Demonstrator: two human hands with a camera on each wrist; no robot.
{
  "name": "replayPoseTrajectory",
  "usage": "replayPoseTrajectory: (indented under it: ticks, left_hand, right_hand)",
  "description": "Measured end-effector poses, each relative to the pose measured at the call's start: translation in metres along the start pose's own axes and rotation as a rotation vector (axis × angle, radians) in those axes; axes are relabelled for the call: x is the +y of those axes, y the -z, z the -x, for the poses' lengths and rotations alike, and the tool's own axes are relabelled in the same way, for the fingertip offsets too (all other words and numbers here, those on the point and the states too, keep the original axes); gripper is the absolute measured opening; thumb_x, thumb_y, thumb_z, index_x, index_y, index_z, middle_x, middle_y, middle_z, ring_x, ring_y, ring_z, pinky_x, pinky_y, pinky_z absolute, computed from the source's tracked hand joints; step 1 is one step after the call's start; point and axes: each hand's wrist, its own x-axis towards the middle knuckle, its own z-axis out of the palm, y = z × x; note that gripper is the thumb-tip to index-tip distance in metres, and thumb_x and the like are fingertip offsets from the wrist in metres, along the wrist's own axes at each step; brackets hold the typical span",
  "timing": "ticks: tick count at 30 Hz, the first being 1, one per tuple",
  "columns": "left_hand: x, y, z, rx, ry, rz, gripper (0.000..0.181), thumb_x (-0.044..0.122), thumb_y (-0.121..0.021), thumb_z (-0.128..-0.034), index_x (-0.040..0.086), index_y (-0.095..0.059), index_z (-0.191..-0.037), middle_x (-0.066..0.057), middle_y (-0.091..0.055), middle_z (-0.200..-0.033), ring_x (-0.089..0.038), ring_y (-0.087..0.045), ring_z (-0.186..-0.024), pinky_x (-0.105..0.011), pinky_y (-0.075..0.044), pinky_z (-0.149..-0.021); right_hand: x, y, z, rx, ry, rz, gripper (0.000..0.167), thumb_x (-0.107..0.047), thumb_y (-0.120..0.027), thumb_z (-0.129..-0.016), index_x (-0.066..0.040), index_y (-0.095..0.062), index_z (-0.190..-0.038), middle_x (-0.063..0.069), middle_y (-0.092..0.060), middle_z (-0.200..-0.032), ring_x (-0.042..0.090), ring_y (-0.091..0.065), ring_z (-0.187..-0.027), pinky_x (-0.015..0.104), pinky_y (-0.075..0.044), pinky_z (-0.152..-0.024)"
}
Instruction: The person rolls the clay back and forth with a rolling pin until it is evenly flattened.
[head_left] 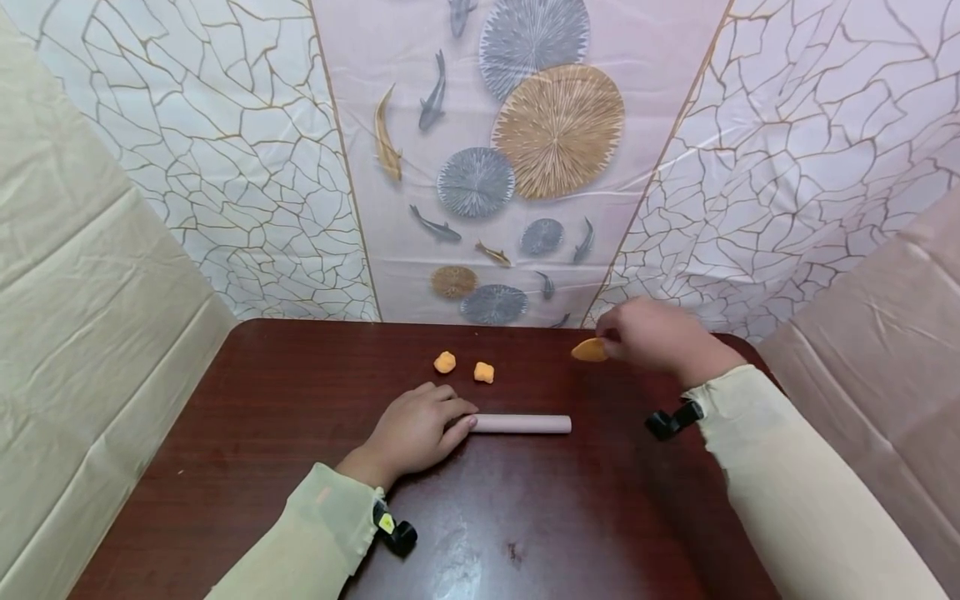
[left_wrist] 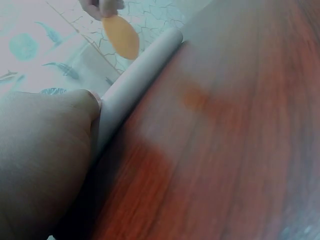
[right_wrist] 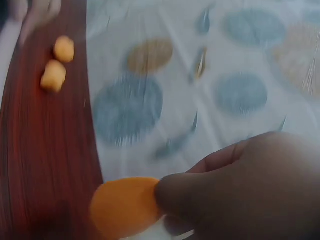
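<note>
From my head I look forward and down across the glossy red-brown wood-grain worktop [head_left: 225,467] past its far edge. My left wrist's view looks close along the pale cylindrical rod [left_wrist: 136,77]; my right's faces that edge, near the flat orange oval piece [right_wrist: 122,207], which both wrist views share.

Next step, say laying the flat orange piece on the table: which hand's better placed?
Right, most likely: the right hand pinches the flat orange piece near the far edge of the table, while the left hand touches the pale rod.
</note>
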Motion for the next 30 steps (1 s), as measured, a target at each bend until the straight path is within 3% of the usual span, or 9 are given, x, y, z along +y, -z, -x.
replayPoseTrajectory:
  ticks: [4,9,19,25,30]
  left_hand:
    - [0.000,0.002,0.000,0.001,0.005,0.007,0.029,0.048,-0.062,-0.1155,0.034,-0.084,-0.127,0.013,-0.077,-0.112,-0.013,-0.069,-0.100,-0.038,-0.060,-0.089]
    - [0.001,0.003,0.000,0.002,0.003,0.029,0.027,0.046,-0.064,-0.1150,0.032,-0.085,-0.126,0.013,-0.078,-0.112,-0.014,-0.069,-0.099,-0.038,-0.060,-0.089]
    - [0.002,0.002,0.000,-0.006,0.006,0.030,0.029,0.047,-0.062,-0.1155,0.033,-0.084,-0.127,0.013,-0.078,-0.113,-0.014,-0.069,-0.101,-0.038,-0.060,-0.091]
    - [0.002,0.002,0.000,-0.007,0.006,0.029,0.028,0.047,-0.063,-0.1154,0.033,-0.084,-0.127,0.013,-0.078,-0.113,-0.015,-0.069,-0.100,-0.039,-0.060,-0.090]
    - [0.001,0.003,0.000,-0.011,0.008,0.029,0.029,0.047,-0.062,-0.1156,0.033,-0.084,-0.127,0.013,-0.078,-0.113,-0.015,-0.069,-0.100,-0.039,-0.060,-0.090]
  right_hand:
    - [0.018,-0.010,0.010,0.041,-0.075,0.133,0.029,-0.015,-0.075,-0.098,-0.028,-0.068,-0.074,-0.008,-0.062,-0.071,0.017,-0.060,-0.067,0.041,-0.052,-0.060]
    - [0.033,-0.035,0.030,0.078,-0.074,0.224,0.024,-0.017,-0.078,-0.096,-0.026,-0.068,-0.076,-0.005,-0.064,-0.073,0.024,-0.065,-0.067,0.050,-0.057,-0.061]
    - [0.023,-0.075,0.062,0.041,-0.012,0.205,0.028,-0.010,-0.080,-0.092,-0.027,-0.066,-0.074,-0.009,-0.056,-0.072,0.011,-0.046,-0.060,0.037,-0.047,-0.053]
    - [0.019,-0.082,0.065,0.001,-0.039,0.181,0.030,-0.013,-0.081,-0.093,-0.028,-0.064,-0.073,-0.009,-0.055,-0.072,0.011,-0.045,-0.062,0.034,-0.046,-0.055]
    - [0.013,-0.083,0.055,-0.026,-0.097,0.137,0.029,-0.023,-0.081,-0.097,-0.030,-0.064,-0.074,-0.009,-0.054,-0.073,0.011,-0.047,-0.063,0.035,-0.047,-0.057]
